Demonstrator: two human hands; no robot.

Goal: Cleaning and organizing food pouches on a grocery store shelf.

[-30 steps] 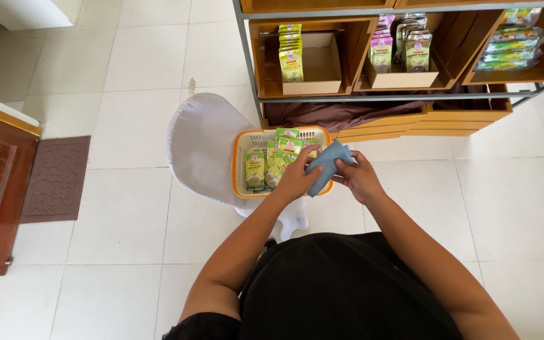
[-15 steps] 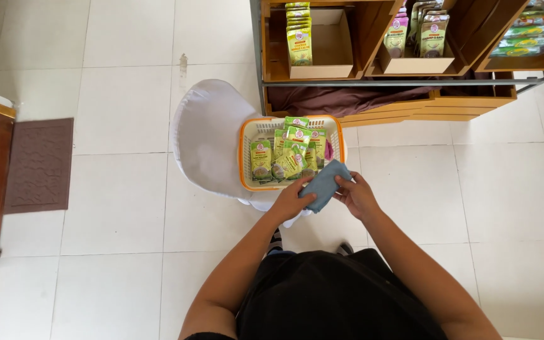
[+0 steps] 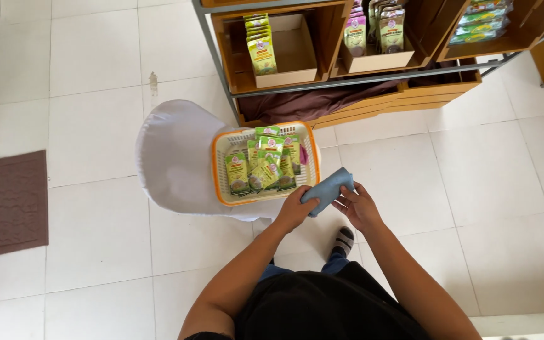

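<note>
Item: blue cloth (image 3: 327, 191), folded or rolled into a short thick bundle. Long axis runs diagonally, from lower left near the person's body to upper right toward the shelving; the upper right end points at the shelf unit and stands free of both hands. Position: held in the air above the tiled floor (image 3: 492, 189), just beside the near right corner of the basket.

Left hand (image 3: 295, 210): fingers closed around the lower left end of the cloth, gripping it from the left side.

Right hand (image 3: 358, 206): fingers curled, touching the cloth along its right flank below the free end; the cloth lies between the two hands, the left one carrying the tighter grip.

Nearby: orange-rimmed white basket (image 3: 219, 165) filled with green and yellow packets (image 3: 263, 167), set on a white-covered seat (image 3: 174, 157). Behind it, a wooden shelf unit (image 3: 332, 25) with metal uprights, holding open cardboard boxes (image 3: 297, 44) of similar packets. A dark cloth (image 3: 313, 104) is stuffed in the lowest shelf level. A brown mat (image 3: 14, 201) lies on the floor well to the left. One striped-sock foot (image 3: 344, 240) shows below the hands.
</note>
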